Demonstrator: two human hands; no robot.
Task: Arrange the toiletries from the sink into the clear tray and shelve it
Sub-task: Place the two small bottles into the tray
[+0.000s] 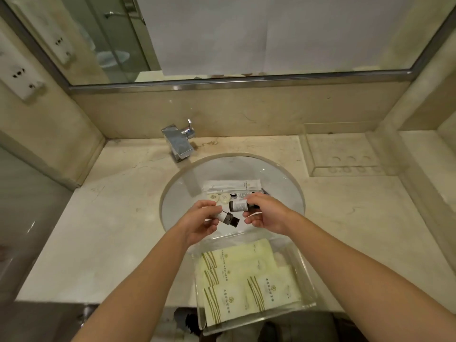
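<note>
Over the round white sink, my left hand grips a small dark bottle with a black cap pointing right. My right hand grips a second small dark bottle by its cap end, label facing up. A long white sachet, two round pale soaps and another dark item lie in the basin behind my hands. The clear tray sits at the counter's front edge below my hands, holding several pale green packets.
A chrome tap stands at the sink's back left. A clear ridged holder rests on the marble counter at the back right, beside a recessed niche. A mirror spans the wall above. Wall sockets are at the left.
</note>
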